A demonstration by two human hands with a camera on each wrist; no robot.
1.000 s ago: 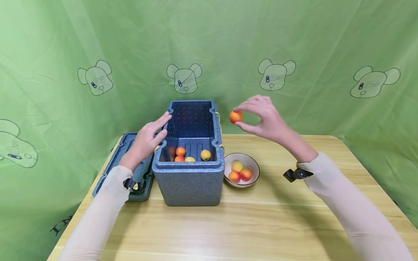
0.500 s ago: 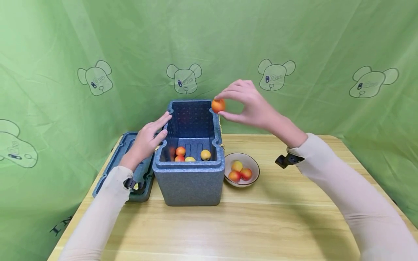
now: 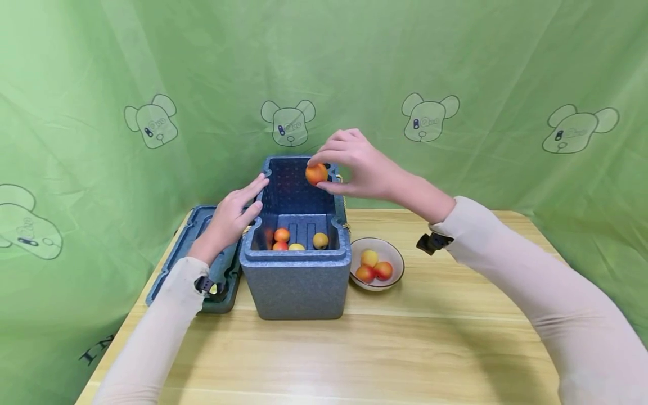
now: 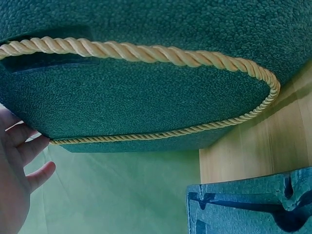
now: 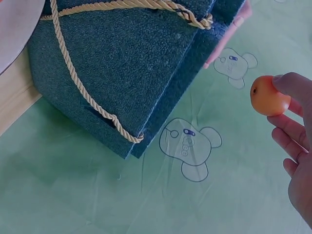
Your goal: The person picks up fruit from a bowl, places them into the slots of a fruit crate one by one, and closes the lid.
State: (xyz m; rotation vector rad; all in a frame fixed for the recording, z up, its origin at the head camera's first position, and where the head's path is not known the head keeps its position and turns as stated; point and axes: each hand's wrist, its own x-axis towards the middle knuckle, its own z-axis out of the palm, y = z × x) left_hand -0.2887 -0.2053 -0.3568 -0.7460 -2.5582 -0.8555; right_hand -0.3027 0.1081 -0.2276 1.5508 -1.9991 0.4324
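In the head view my right hand pinches an orange-red apricot-like fruit between thumb and fingertips, above the opening of a blue-grey foam box. The right wrist view shows the same fruit with a small dark stem pit. My left hand rests with extended fingers at the box's left rim. On the box floor lie several fruits, among them an orange one and a yellow one. A white bowl with a dark rim stands right of the box, holding one yellow and two red-orange fruits.
Left of the box, partly under my left forearm, lies the foam lid. A twisted rope handle loops along the box's side. Behind the wooden table hangs a green curtain with bear prints.
My right hand has carried the fruit leftward from beside the box to above its opening, rising and then dipping slightly. The left hand stays at the rim.
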